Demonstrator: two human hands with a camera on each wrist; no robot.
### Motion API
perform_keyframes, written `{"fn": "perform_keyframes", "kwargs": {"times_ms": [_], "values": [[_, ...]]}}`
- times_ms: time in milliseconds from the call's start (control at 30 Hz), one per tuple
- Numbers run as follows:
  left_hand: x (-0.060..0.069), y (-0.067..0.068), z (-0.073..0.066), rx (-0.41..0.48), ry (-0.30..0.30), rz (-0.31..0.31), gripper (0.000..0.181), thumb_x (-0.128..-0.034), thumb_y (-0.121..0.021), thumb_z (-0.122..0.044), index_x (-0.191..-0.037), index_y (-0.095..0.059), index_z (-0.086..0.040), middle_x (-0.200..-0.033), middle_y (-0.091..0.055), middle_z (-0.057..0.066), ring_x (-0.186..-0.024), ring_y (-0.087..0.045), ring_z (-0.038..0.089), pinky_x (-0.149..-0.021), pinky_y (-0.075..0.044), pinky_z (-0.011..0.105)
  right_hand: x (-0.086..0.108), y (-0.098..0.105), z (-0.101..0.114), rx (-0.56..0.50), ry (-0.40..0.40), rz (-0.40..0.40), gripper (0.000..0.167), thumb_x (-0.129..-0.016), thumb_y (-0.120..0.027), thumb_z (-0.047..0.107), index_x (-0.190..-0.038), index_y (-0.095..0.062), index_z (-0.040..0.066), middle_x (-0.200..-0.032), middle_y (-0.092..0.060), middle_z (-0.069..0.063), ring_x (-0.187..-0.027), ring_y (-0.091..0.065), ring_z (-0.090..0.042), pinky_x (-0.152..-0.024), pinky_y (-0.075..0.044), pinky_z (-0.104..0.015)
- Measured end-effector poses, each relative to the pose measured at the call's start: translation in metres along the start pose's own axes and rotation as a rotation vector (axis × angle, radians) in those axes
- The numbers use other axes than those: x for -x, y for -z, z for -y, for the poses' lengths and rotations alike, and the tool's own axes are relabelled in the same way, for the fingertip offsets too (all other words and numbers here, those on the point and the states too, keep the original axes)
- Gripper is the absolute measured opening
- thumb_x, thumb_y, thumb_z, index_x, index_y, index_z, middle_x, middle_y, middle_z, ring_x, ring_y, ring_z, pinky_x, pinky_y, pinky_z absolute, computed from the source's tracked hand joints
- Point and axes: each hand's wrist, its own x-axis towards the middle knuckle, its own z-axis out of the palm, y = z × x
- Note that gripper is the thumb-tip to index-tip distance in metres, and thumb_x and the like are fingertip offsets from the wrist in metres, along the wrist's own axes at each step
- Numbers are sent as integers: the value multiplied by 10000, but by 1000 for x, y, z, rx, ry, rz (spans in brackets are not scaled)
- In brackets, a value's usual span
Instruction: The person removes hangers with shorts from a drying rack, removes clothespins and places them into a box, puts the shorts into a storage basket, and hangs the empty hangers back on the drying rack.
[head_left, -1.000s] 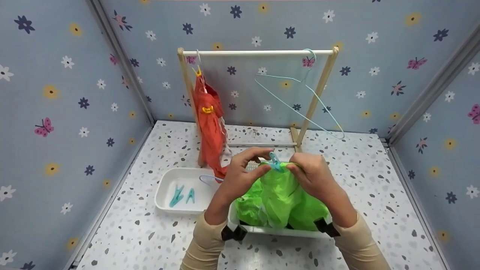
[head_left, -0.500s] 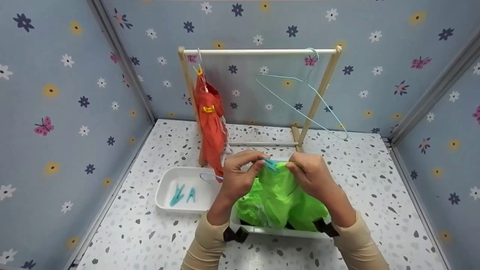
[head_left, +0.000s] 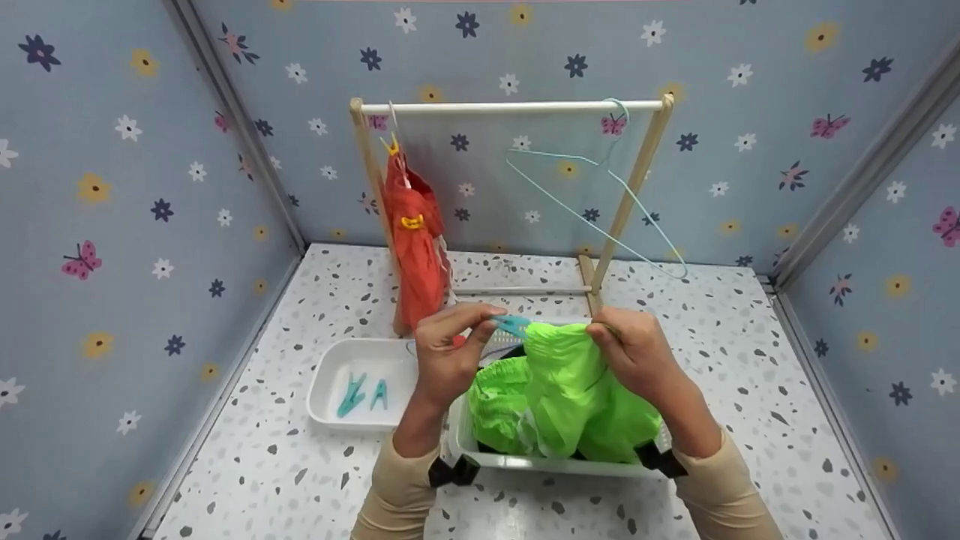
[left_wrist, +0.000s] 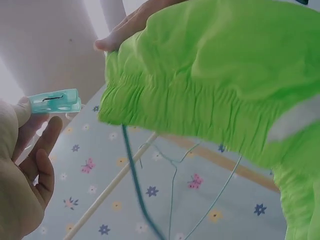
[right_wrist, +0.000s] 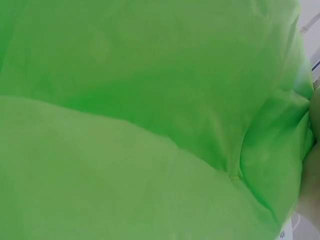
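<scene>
Thumb and fingers of my left hand (head_left: 450,356) pinch a teal clothespin (head_left: 512,324). In the left wrist view, a gap separates this clothespin (left_wrist: 55,101) from the gathered elastic edge of a bright green garment (left_wrist: 200,80). My right hand (head_left: 637,345) grips the garment's upper edge on the right, holding part of the green fabric (head_left: 566,390) up over a white basket (head_left: 555,465). The rest of the garment lies in the basket. Green cloth (right_wrist: 125,150) fills most of the right wrist view and hides the right fingertips there.
A white tray (head_left: 322,412) with several teal clothespins (head_left: 352,394) stands left of the basket. Behind, a wooden rack with a white rod (head_left: 495,108) carries a red garment (head_left: 420,270) with yellow clips and a bare teal hanger (head_left: 577,214). Patterned walls enclose the table.
My left hand has moved left with the clothespin, away from the green garment's edge. The clothespin has turned from upright to nearly level. My right hand still holds the garment.
</scene>
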Motion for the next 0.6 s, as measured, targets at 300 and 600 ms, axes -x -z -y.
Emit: {"fn": "perform_keyframes", "kwargs": {"times_ms": [300,600], "values": [[7,41,-15,-127,68,2,219,-775,-645,226,-949,-706,106,-924,-701,174,-679,-620,206,-608,-499,230,5,8,-7,-56,-41,-7,419,-1022,-467,338,-705,-556,79,-584,-465,22,-503,-359,-45,-456,-315,-208],[33,82,-17,-281,215,-84,211,-786,-624,247,-971,-669,156,-870,-672,226,-613,-629,283,-603,-519,241,11,14,-15,-104,-24,-51,415,-1024,-467,329,-705,-538,74,-588,-425,26,-498,-355,-42,-445,-305,-189]]}}
